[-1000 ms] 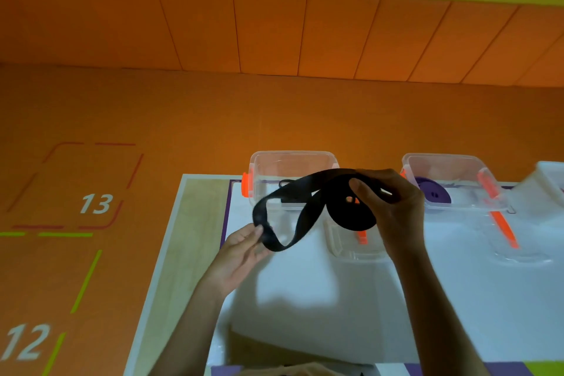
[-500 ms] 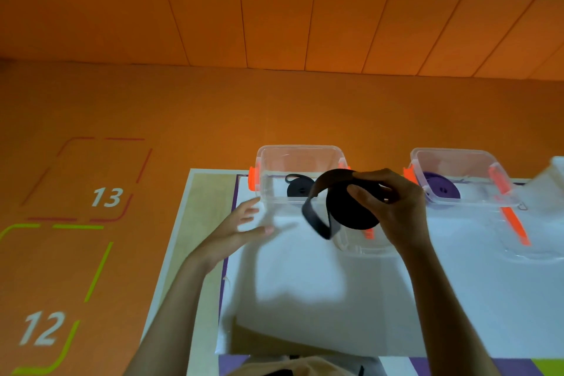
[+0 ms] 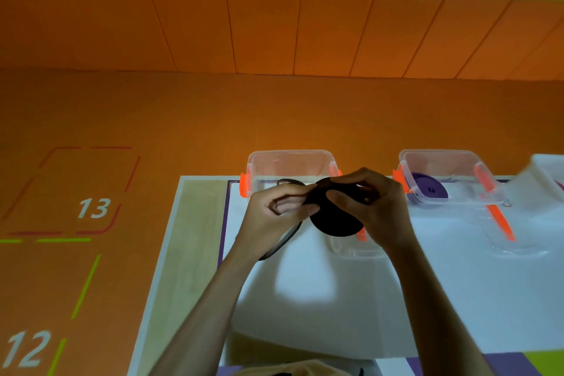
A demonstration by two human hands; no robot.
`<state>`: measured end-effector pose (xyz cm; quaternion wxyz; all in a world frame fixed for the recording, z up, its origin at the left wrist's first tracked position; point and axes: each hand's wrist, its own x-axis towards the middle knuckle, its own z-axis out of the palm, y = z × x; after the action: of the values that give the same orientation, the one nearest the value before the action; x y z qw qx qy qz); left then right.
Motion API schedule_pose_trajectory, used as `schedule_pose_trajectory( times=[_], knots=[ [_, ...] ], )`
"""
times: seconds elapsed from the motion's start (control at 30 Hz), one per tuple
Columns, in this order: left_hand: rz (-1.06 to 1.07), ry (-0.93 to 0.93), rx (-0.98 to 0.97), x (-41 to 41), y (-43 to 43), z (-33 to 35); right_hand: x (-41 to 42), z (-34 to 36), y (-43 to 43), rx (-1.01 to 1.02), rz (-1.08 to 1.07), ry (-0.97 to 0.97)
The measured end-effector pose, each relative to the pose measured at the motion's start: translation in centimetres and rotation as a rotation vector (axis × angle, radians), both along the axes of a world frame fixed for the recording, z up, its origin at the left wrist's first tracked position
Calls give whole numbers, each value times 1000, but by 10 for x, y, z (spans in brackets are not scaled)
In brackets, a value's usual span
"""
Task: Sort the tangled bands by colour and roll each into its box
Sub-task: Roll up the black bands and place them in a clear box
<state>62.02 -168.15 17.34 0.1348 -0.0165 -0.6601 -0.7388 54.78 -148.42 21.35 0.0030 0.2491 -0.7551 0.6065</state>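
A black band, mostly wound into a flat roll (image 3: 334, 221), hangs above the white table (image 3: 335, 299). My right hand (image 3: 366, 204) grips the roll from the right. My left hand (image 3: 274, 214) pinches the band's loose part at the roll's left edge, and a short tail (image 3: 280, 244) dangles below that hand. Behind the hands stands a clear box with orange latches (image 3: 290, 162); a black roll (image 3: 288, 182) shows partly inside it. A second clear box (image 3: 442, 174) to the right holds a purple roll (image 3: 428, 189).
Two clear lids with orange clips lie on the table, one (image 3: 357, 249) under the roll and one (image 3: 512, 241) to the right. A white container (image 3: 543, 177) stands at the far right edge. The table's left edge (image 3: 164, 253) borders an orange floor with numbered markings.
My left hand came back from the open air to the roll and took hold of the loose band. The long hanging loop has shrunk to a short tail as the roll grew.
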Motion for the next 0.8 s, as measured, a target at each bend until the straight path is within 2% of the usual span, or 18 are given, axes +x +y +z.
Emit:
schedule_pose_trajectory(
  times=[0.1,0.17,0.27,0.33,0.43,0.5,0.63,0.8],
  knots=[
    [64,-18,36,2,0,-4,2,-11,-9,-84,-83,-62],
    [154,-26,69,2,-3,-2,2,-15,-12,-104,-58,-128],
    [220,-24,97,-2,-3,1,-3,-11,-10,-3,-10,-179],
    [207,-18,93,-3,-2,1,-5,-8,-10,25,-35,-160],
    [120,-74,81,-1,-8,-5,-6,-13,-14,-65,-73,-139],
    [85,-111,109,1,-13,-6,-2,-18,-16,-121,-43,-186],
    [153,-106,182,-5,-13,-2,-2,-24,-17,-43,67,-203],
    [129,-175,154,-1,-16,-8,-4,-21,-25,-124,-57,-225]
  ],
)
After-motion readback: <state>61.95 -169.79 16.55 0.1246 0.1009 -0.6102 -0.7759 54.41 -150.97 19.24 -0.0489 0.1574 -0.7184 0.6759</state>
